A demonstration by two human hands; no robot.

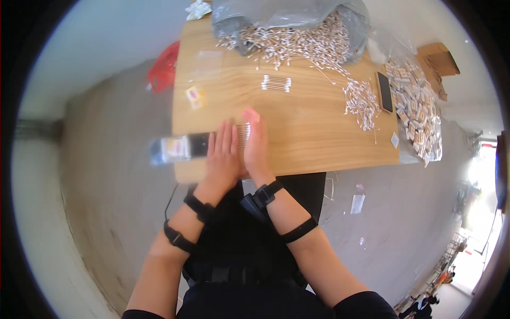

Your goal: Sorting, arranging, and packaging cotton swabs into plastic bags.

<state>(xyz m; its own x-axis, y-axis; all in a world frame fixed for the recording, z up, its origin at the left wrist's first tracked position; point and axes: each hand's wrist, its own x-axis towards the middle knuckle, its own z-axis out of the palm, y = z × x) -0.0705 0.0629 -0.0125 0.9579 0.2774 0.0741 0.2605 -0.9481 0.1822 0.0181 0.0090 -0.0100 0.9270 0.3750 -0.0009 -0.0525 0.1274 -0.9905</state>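
Note:
A short row of cotton swabs (244, 134) lies side by side between my hands near the table's front edge. My left hand (223, 154) is laid flat with its fingers stretched out, against the left end of the row and beside a long black bar-like object (199, 144). At the row's right end my right hand (256, 143) stands on its edge, fingers extended. The black object carries a pale label and has a blurred bluish end that sticks out past the table's left edge. Farther back lies another neat row of cotton swabs (276, 83).
A grey plastic bag (287, 13) spills a big heap of loose swabs at the back. To the right are a smaller swab pile (362, 103), a phone (384, 92) and a clear bag of many small packs (417, 106). A yellow-and-white packet (195, 97) lies left.

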